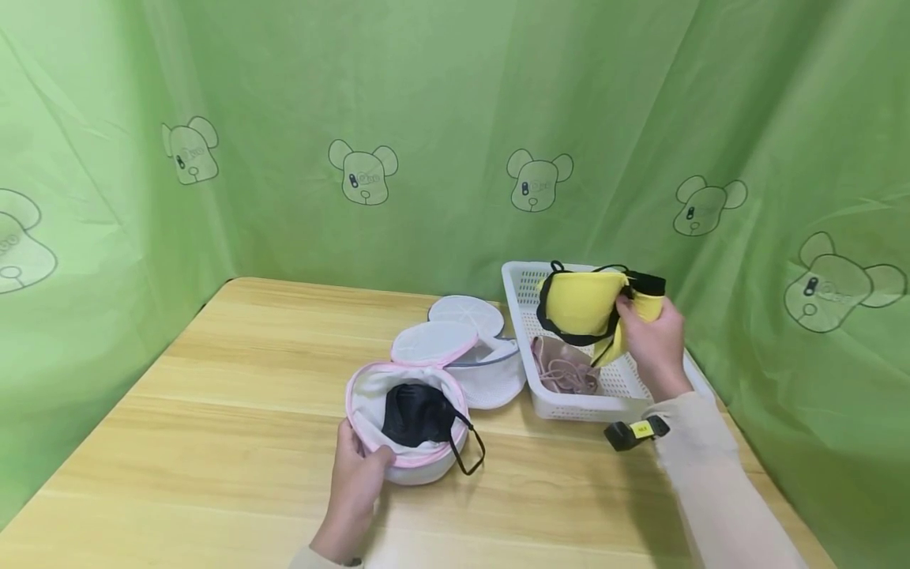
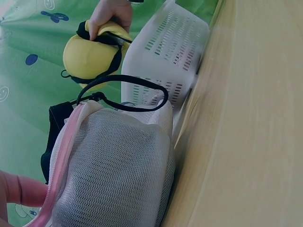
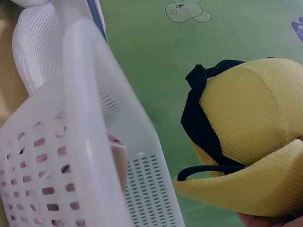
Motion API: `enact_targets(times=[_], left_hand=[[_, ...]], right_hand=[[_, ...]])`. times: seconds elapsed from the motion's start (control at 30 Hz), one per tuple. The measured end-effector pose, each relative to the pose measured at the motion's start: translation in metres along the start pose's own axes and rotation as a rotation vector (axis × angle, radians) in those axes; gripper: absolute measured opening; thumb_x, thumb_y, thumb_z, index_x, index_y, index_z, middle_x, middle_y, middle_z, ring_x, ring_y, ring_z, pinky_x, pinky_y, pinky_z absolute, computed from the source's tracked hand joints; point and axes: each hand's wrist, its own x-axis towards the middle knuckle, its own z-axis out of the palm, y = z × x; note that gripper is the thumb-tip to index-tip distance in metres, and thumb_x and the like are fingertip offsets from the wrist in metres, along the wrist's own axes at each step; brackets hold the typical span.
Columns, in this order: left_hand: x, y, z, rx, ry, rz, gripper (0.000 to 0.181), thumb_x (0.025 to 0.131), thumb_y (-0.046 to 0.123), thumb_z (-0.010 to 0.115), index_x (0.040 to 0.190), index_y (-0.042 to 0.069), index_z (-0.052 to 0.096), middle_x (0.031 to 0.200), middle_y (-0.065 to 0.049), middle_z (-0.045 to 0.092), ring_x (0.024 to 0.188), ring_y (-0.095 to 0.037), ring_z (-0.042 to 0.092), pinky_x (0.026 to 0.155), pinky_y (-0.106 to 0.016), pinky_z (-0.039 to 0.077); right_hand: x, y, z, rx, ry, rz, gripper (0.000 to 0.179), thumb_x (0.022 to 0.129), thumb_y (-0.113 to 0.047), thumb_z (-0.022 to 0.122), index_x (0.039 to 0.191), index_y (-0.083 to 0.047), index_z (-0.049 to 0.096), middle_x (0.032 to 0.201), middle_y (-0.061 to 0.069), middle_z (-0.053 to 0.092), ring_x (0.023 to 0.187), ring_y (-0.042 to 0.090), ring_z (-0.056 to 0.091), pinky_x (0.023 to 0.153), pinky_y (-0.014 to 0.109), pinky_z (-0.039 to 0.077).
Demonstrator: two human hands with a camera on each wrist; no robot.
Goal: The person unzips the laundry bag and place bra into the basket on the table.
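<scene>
My right hand (image 1: 656, 344) grips a yellow bra (image 1: 579, 304) with black trim, holding it above the white plastic basket (image 1: 522, 304). The bra's ribbed cups (image 3: 255, 104) and black edging fill the right of the right wrist view. With thumb over the rim, my left hand (image 1: 355, 478) holds a round white mesh laundry bag (image 1: 419, 474) with a pink zip edge. Its lid (image 1: 434, 344) is folded back. Inside lies a black bra (image 1: 415, 415), one strap (image 2: 137, 80) hanging over the rim. My left fingers under the bag are partly hidden.
A second mesh bag (image 1: 490, 383) with a grey-blue edge stands unzipped behind the first, against the basket. A mauve garment (image 1: 565, 367) with thin straps lies in the basket. Green curtain (image 1: 455, 95) surrounds the wooden table (image 1: 235, 411) at the back and sides.
</scene>
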Motion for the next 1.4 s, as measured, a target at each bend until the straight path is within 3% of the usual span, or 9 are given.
enact_targets(times=[0.23, 0.53, 0.8, 1.4], left_hand=[[0.001, -0.003, 0.0, -0.001, -0.003, -0.009, 0.082, 0.07, -0.016, 0.051, 0.146, -0.003, 0.021, 0.155, -0.026, 0.019, 0.143, -0.038, 0.015, 0.115, -0.047, 0.018], [0.001, 0.0, -0.001, 0.009, 0.004, 0.004, 0.081, 0.072, -0.015, 0.051, 0.146, -0.004, 0.021, 0.155, -0.025, 0.02, 0.143, -0.037, 0.015, 0.115, -0.047, 0.016], [0.002, -0.002, -0.001, -0.003, 0.005, -0.007, 0.082, 0.071, -0.015, 0.051, 0.146, -0.004, 0.021, 0.156, -0.025, 0.019, 0.144, -0.037, 0.015, 0.115, -0.046, 0.017], [0.001, -0.004, 0.0, -0.01, -0.001, -0.004, 0.082, 0.07, -0.016, 0.05, 0.146, -0.004, 0.021, 0.155, -0.025, 0.019, 0.144, -0.037, 0.015, 0.115, -0.047, 0.017]], right_hand=[[0.007, 0.011, -0.005, -0.059, 0.022, 0.031, 0.032, 0.092, -0.032, 0.066, 0.115, -0.013, 0.054, 0.096, -0.005, 0.054, 0.08, 0.006, 0.053, 0.069, 0.016, 0.048], [0.011, 0.017, -0.009, -0.027, 0.052, 0.07, 0.028, 0.091, -0.028, 0.067, 0.111, -0.016, 0.052, 0.098, -0.005, 0.052, 0.082, 0.007, 0.052, 0.07, 0.016, 0.048], [0.012, 0.022, -0.012, -0.045, 0.069, 0.112, 0.048, 0.09, -0.025, 0.067, 0.128, -0.006, 0.045, 0.104, -0.005, 0.048, 0.088, 0.006, 0.05, 0.079, 0.02, 0.048], [0.012, 0.031, -0.023, -0.086, 0.128, 0.202, 0.055, 0.086, -0.02, 0.071, 0.133, -0.009, 0.044, 0.112, -0.004, 0.047, 0.095, 0.008, 0.049, 0.084, 0.023, 0.049]])
